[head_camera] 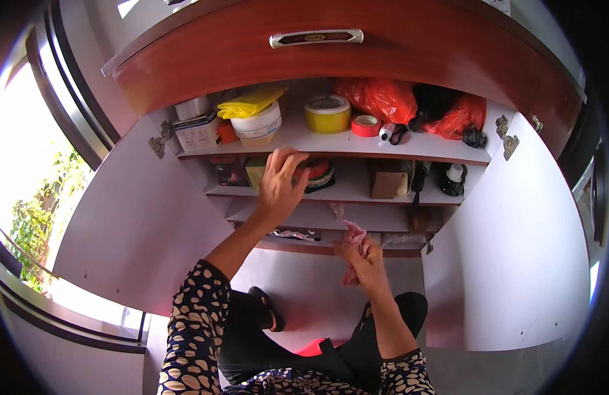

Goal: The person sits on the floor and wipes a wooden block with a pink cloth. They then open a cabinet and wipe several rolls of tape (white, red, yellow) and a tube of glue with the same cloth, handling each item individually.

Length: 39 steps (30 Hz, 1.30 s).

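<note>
My left hand [283,185] is raised before the second shelf with its fingers apart, partly hiding stacked rolls of tape [318,175]. I see nothing held in it. Lower and to the right, my right hand [367,264] is closed around a crumpled pink cloth [354,237]. Above, the top shelf [294,144] bears a folded yellow cloth or plastic [251,102] on a white round tub [259,121], a large yellow tape roll [327,116], a red tape roll [365,125] and a small white tube [386,131].
White cabinet doors stand open at left [141,217] and right [522,237], under a red-brown drawer front [314,61]. Red plastic bags [383,98] and a carton [198,133] fill the top shelf's ends. A brown box [385,184] and a black-and-white object [453,180] stand lower. A window is far left.
</note>
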{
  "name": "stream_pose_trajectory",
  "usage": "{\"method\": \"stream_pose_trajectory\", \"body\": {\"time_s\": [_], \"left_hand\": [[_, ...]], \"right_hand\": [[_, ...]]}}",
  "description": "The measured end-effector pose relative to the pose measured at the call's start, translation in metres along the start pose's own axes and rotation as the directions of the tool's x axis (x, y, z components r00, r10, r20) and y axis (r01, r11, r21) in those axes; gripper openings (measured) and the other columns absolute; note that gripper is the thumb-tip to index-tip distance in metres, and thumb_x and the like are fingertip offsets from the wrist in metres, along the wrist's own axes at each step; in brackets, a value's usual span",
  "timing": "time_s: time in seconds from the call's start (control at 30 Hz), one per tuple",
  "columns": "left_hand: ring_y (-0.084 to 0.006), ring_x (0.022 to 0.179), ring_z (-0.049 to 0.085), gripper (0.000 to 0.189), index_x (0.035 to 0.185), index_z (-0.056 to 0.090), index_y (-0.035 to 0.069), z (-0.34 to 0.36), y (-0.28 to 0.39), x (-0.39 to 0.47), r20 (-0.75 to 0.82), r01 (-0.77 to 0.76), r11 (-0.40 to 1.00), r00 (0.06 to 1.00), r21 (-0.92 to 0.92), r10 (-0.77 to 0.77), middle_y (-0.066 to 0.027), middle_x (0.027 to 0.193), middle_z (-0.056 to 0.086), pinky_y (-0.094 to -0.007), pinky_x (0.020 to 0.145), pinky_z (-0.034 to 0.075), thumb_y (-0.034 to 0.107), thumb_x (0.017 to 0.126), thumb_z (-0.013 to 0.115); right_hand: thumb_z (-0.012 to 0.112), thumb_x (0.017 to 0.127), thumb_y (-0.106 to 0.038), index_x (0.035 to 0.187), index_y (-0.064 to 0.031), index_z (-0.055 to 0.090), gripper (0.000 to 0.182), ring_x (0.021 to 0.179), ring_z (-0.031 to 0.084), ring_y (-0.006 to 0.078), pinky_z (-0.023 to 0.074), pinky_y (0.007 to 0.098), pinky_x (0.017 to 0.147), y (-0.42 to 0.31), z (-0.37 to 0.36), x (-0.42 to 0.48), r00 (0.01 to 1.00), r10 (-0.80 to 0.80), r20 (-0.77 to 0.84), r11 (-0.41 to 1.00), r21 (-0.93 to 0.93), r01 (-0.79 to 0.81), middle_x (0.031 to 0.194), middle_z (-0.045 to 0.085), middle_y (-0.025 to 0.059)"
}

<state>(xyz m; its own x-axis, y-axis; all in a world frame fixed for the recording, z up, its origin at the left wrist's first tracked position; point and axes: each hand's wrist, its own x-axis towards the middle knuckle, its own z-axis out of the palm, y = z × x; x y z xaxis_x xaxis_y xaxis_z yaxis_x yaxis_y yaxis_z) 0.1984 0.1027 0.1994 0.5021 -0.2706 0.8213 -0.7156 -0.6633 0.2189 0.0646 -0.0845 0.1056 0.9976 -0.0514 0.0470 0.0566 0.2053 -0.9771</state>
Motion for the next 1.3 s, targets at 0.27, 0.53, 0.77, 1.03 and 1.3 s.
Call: {"method": "stream_pose_trajectory", "body": {"time_s": [0.27,0.53,0.77,1.03,1.3], "left_hand": [[-0.0442,0.113,0.042,0.049,0.119,0.051,0.012,0.065,-0.026,0.085,0.02,0.108,0.986,0.994,0.13,-0.112,-0.0188,0.128,0.038,-0.0489,0.093,0.041,0.025,0.076,0.071],[-0.0361,0.104,0.052,0.042,0.104,0.058,0.009,0.064,-0.037,0.098,0.205,0.11,0.993,0.972,0.039,-0.116,-0.0116,0.115,0.055,-0.045,0.084,0.047,0.026,0.07,0.076],[-0.0329,0.103,0.054,0.031,0.096,0.067,0.009,0.05,-0.039,0.102,0.209,0.142,0.99,0.968,0.007,-0.14,-0.0114,0.104,0.062,-0.0419,0.084,0.047,0.029,0.074,0.071],[-0.031,0.098,0.056,0.022,0.094,0.068,0.008,0.047,-0.04,0.105,0.154,0.152,0.982,0.979,-0.114,-0.134,-0.0117,0.101,0.06,-0.0392,0.085,0.046,0.018,0.075,0.071],[-0.0354,0.096,0.051,0.044,0.111,0.061,0.011,0.07,0.039,0.126,-0.022,-0.123,0.992,0.992,-0.021,0.123,-0.0158,0.11,0.051,-0.0423,0.079,0.048,0.013,0.069,0.073]], "right_hand": [[0.068,0.085,-0.034,0.098,-0.0058,0.061,0.032,0.057,0.052,0.0061,0.039,0.0201,0.042,-0.02,0.014,-0.007,0.998,0.058,0.011,0.995,-0.084,-0.056,0.071,0.058,0.0005],[0.067,0.086,-0.03,0.098,-0.0027,0.059,0.031,0.053,0.051,0.0059,0.0408,0.0224,0.038,0.005,0.007,-0.002,0.995,-0.095,-0.035,0.984,-0.151,0.088,0.07,0.058,0.0015],[0.068,0.086,-0.03,0.097,-0.0033,0.058,0.031,0.046,0.051,0.0062,0.043,0.0225,0.035,-0.016,0.016,-0.006,0.992,0.122,0.02,0.983,-0.142,-0.118,0.065,0.055,-0.0001],[0.068,0.085,-0.031,0.095,-0.0029,0.059,0.031,0.047,0.051,0.0063,0.0418,0.0221,0.039,-0.015,0.018,-0.003,0.998,0.051,0.021,0.986,-0.162,-0.047,0.064,0.056,0.0005],[0.067,0.086,-0.032,0.096,-0.0009,0.058,0.034,0.042,0.053,0.0081,0.0441,0.0233,0.035,-0.014,0.008,-0.004,0.999,-0.03,-0.015,0.976,-0.215,0.026,0.062,0.057,0.0031]]}}
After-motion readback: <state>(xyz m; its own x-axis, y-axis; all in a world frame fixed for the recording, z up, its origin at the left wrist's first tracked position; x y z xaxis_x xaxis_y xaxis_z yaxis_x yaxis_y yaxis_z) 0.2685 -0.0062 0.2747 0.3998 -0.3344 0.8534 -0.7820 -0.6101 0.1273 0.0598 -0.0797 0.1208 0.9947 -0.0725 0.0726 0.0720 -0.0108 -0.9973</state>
